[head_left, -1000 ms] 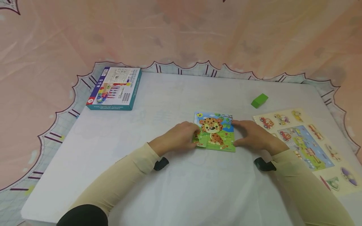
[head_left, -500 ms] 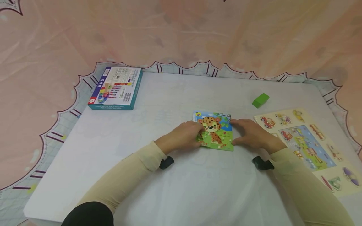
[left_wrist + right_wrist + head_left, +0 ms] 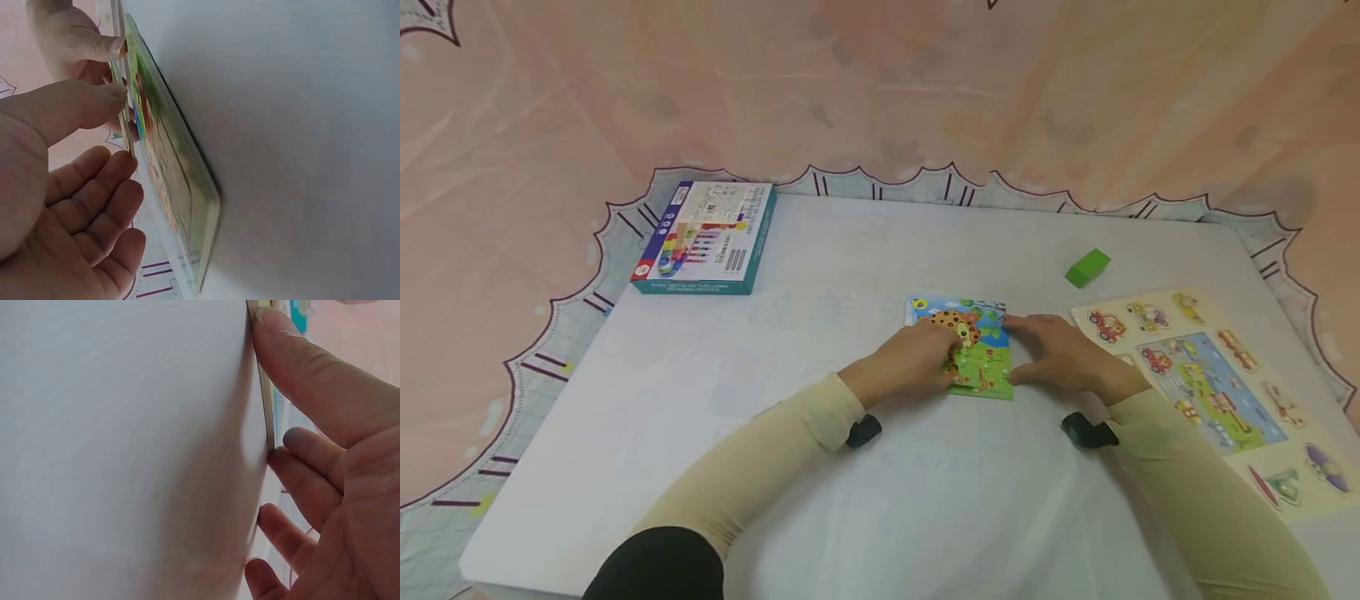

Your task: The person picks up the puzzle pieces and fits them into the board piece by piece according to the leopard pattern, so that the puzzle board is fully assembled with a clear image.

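A small jigsaw board (image 3: 995, 367) with a cartoon leopard lies flat on the white table. My left hand (image 3: 912, 358) is over its left part and hides much of the leopard. In the left wrist view, that hand pinches a thin puzzle piece (image 3: 124, 125) edge-on between thumb and fingers, just above the board. A tan patch with thin lines shows on the board's near part there. At the board's right edge is my right hand (image 3: 1060, 354), its thumb and forefinger spread apart. The right wrist view shows its thumb (image 3: 312, 362) against the board's edge, other fingertips beside it.
A flat box (image 3: 703, 237) with a teal side lies at the table's back left. Behind the right hand sits a green block (image 3: 1087, 268). A cream picture board (image 3: 1300, 433) with several cut-out figures lies at the right, partly under the right forearm.
My left hand has moved right with the piece, from the board's left edge to over the leopard. The board has shifted slightly left, and the right hand has stayed at its edge.
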A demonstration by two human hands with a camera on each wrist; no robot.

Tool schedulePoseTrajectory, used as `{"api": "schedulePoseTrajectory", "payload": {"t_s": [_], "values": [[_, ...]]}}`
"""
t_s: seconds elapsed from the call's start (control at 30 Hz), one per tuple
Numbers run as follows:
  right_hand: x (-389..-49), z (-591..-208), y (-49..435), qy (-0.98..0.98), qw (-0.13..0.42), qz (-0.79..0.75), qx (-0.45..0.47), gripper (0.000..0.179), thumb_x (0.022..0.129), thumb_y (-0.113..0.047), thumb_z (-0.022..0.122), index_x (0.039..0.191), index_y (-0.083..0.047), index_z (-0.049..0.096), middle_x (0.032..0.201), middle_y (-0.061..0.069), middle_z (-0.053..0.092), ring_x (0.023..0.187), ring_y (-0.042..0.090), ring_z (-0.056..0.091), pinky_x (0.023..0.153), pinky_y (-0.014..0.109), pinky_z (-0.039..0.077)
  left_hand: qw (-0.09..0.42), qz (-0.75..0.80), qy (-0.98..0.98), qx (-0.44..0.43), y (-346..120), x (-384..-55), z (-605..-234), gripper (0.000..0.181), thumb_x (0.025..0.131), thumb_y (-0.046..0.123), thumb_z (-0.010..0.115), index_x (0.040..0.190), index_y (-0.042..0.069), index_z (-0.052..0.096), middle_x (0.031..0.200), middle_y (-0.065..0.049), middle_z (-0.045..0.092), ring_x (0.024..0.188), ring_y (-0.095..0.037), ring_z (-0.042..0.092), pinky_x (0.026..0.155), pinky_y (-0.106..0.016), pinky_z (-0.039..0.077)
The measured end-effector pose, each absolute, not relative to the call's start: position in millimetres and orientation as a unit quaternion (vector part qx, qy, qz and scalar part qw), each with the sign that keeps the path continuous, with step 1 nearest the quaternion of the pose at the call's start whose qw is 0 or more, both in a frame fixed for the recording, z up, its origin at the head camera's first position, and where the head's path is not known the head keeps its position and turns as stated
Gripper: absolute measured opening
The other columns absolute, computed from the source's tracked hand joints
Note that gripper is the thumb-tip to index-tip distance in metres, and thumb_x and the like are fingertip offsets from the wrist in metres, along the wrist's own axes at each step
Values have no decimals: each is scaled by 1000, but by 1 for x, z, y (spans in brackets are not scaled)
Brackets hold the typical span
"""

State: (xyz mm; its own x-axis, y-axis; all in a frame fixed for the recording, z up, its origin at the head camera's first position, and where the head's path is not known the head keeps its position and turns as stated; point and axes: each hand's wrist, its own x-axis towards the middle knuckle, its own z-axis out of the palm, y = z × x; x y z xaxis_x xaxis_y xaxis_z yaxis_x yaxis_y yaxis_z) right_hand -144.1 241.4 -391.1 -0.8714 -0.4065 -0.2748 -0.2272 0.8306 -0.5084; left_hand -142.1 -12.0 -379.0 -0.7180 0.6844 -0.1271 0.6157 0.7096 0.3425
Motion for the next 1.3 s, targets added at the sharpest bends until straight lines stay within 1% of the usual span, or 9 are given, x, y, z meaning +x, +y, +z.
{"api": "schedulePoseTrajectory", "payload": {"t_s": [0.17, 0.23, 0.57, 0.87, 1.17, 1.3], "values": [[-146, -391, 239, 939, 186, -233, -168, 84, 84, -35, 82, 152, -7, 42, 154, 25, 35, 143, 45, 24, 111, 66, 20, 123, 157, 913, 357, -5, -145, -381, 30, 89, 19, 74, 115, 4, 67, 102, -3, 67, 90, -17, 59, 82, -31, 48], [-147, -392, 238, 940, 182, -232, -169, 84, 83, -35, 82, 151, -7, 43, 153, 25, 36, 143, 45, 25, 111, 65, 21, 123, 159, 913, 356, -2, -146, -381, 29, 89, 19, 73, 114, 4, 68, 101, -2, 67, 89, -16, 59, 83, -30, 48], [-149, -394, 236, 944, 178, -225, -165, 83, 83, -34, 82, 151, -7, 43, 153, 25, 38, 143, 46, 25, 111, 65, 22, 121, 155, 915, 353, 7, -149, -385, 26, 90, 20, 73, 111, 6, 68, 93, 1, 64, 85, -16, 56, 77, -29, 47], [-150, -393, 236, 943, 177, -226, -170, 82, 83, -33, 82, 151, -6, 44, 152, 25, 38, 143, 45, 25, 112, 64, 21, 136, 134, 922, 338, 12, -148, -383, 41, 92, 26, 73, 126, 5, 65, 109, -3, 66, 97, -15, 59, 83, -28, 49], [-149, -392, 235, 942, 173, -229, -173, 83, 83, -37, 82, 150, -6, 45, 151, 26, 39, 141, 46, 27, 110, 66, 23, 142, 138, 921, 335, 13, -149, -384, 45, 91, 29, 74, 129, 5, 63, 113, -3, 66, 102, -16, 58, 86, -28, 48], [-149, -393, 236, 942, 173, -227, -175, 83, 83, -36, 82, 150, -6, 45, 151, 27, 39, 141, 46, 27, 110, 66, 23, 141, 148, 919, 337, 14, -149, -384, 44, 91, 28, 74, 128, 4, 64, 111, -2, 66, 102, -16, 58, 87, -28, 47]]}}
